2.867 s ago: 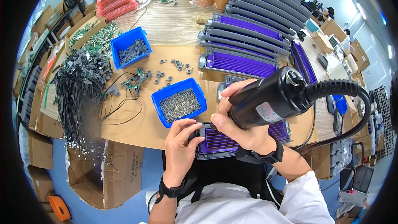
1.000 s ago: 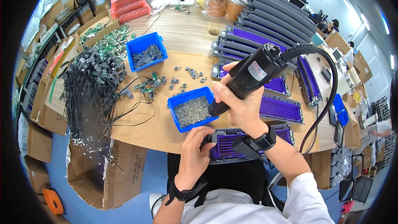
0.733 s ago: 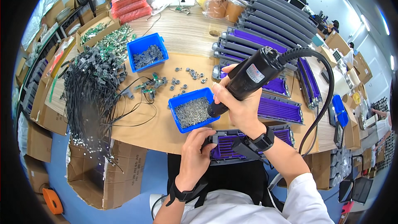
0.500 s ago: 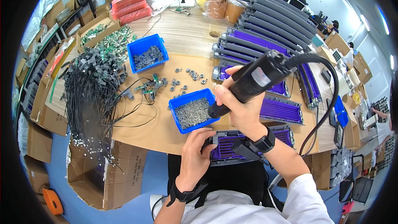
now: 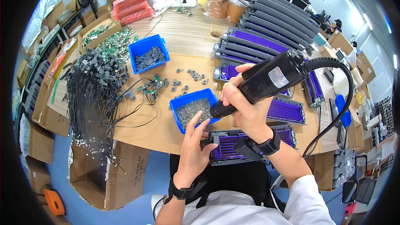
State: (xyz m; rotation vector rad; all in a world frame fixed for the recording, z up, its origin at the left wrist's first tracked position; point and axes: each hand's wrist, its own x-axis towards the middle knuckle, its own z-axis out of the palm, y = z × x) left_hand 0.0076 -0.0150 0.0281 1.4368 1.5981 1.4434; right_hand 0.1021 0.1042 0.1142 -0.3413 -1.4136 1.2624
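Observation:
My right hand (image 5: 246, 110) grips a black electric screwdriver (image 5: 266, 79) with a thick black cord (image 5: 343, 96). Its tip points down-left, at the near right corner of a blue bin of small screws (image 5: 192, 109). My left hand (image 5: 195, 146) holds the left end of a grey and purple ribbed part (image 5: 233, 146) that lies at the table's near edge. Its fingers reach up to the bin's near rim. My right wrist crosses over the part and hides its middle.
A second blue bin of dark pieces (image 5: 148, 54) stands further back, with small loose parts (image 5: 183, 79) scattered between the bins. A big bundle of black cables (image 5: 91, 96) lies at left. Stacks of grey and purple parts (image 5: 266, 33) fill the back right. Cardboard boxes (image 5: 104, 175) stand below the table.
The screwdriver has swung from over the part to the screw bin, and its body now leans lower to the right. My left hand's fingers have stretched up toward the bin.

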